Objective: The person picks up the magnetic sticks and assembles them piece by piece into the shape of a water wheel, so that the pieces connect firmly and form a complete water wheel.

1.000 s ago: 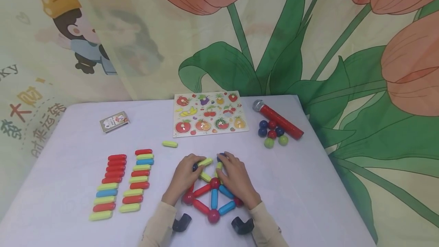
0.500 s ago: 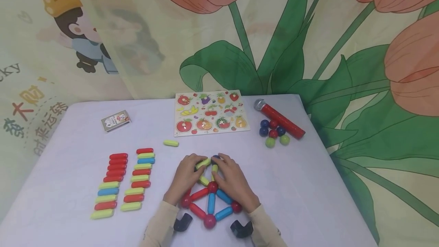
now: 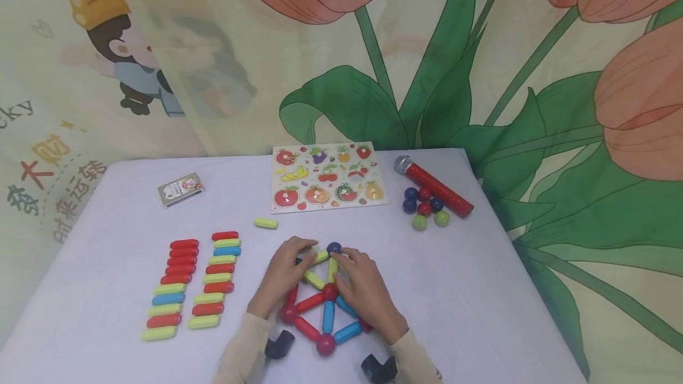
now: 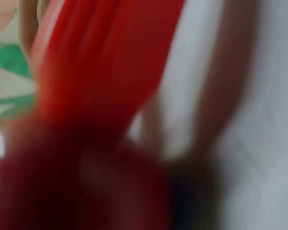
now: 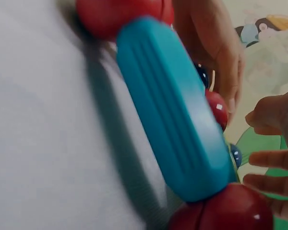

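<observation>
A flat frame of magnetic rods and balls lies between the hands. Its near part joins red balls (image 3: 325,344) with red rods (image 3: 306,329) and blue rods (image 3: 348,333). At its far end, yellow-green rods (image 3: 313,280) lead to a dark blue ball (image 3: 334,248). My left hand (image 3: 281,271) pinches the upper yellow-green magnetic rod (image 3: 321,257) beside a second dark blue ball (image 3: 298,262), partly covered by the thumb. My right hand (image 3: 365,286) lies beside the right yellow-green rod (image 3: 332,268), its fingers loosely extended. The left wrist view is blurred by a close red rod (image 4: 110,57).
Two columns of loose rods (image 3: 169,298) lie at left, with a single yellow-green rod (image 3: 265,223) beyond. A card box (image 3: 181,188), a fruit puzzle board (image 3: 328,178), a red microphone (image 3: 437,187) and several loose balls (image 3: 424,209) lie farther back.
The right fingers have drawn back from the far dark blue ball, which is now uncovered and meets the upper yellow-green rod. The frame has shifted slightly left and nearer.
</observation>
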Available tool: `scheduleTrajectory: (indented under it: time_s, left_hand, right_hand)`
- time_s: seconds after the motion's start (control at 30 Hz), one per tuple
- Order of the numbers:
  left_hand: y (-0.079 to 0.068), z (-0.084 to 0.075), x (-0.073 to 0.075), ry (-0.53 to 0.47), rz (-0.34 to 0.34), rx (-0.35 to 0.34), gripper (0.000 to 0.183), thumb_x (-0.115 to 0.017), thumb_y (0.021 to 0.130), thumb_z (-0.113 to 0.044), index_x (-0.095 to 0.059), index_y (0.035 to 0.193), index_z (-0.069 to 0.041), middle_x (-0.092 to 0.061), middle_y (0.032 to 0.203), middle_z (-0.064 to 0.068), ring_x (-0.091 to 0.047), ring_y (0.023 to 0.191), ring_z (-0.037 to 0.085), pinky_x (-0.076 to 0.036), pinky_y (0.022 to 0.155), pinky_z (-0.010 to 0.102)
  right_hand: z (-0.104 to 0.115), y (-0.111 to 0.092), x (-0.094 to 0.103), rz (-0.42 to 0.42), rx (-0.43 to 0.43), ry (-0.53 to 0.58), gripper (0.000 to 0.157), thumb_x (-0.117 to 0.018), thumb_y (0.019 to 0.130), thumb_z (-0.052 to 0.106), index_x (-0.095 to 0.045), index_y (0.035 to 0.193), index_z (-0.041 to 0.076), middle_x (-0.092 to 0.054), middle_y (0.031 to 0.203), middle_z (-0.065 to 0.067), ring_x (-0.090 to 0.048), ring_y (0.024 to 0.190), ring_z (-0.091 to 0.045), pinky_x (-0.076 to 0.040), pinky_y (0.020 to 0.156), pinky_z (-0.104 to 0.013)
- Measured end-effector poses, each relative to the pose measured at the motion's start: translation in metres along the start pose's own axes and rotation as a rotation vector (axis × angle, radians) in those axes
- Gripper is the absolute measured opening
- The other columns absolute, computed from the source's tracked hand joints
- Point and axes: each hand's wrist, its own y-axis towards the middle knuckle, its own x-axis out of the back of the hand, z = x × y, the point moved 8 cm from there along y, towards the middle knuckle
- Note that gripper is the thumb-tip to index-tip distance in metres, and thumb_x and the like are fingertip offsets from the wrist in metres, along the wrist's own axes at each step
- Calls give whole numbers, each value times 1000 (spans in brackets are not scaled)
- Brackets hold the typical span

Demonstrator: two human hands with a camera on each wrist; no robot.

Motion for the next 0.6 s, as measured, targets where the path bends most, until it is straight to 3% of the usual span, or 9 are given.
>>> scheduleTrajectory:
  time_s: [0.1,0.23,0.33,0.43,0.6]
  left_hand:
    - [8,11,19,59,-89,22,33,-64,92,-19,-61,125,-14,-59,120,6,-53,117,26,-45,99,46]
    - [21,27,45,247,-165,67,43,-65,89,-6,-56,131,-9,-50,134,16,-42,128,35,-42,102,52]
    - [28,41,54,333,-125,114,50,-65,87,0,-53,135,-5,-45,140,21,-37,132,41,-40,102,54]
    - [32,48,59,377,-81,136,49,-67,86,0,-54,133,-4,-49,134,23,-43,124,41,-43,100,53]
    - [30,42,56,322,-64,137,44,-68,87,-6,-57,130,-5,-56,119,21,-53,110,37,-48,94,49]
  right_hand:
    - [7,-9,6,-21,40,-18,37,-70,87,27,-64,123,20,-59,110,4,-52,96,-11,-48,81,-28]
    - [14,-20,5,7,74,-46,34,-75,83,28,-67,115,20,-55,92,8,-44,80,-7,-42,68,-20]
    - [17,-25,-2,47,87,-69,35,-76,82,29,-68,115,20,-52,87,8,-41,77,-6,-39,65,-18]
    - [19,-29,-7,65,86,-99,38,-76,82,27,-67,118,21,-51,86,8,-40,76,-6,-37,64,-17]
    - [18,-30,-9,77,62,-140,43,-77,81,24,-65,122,23,-50,86,8,-39,76,-6,-37,63,-16]
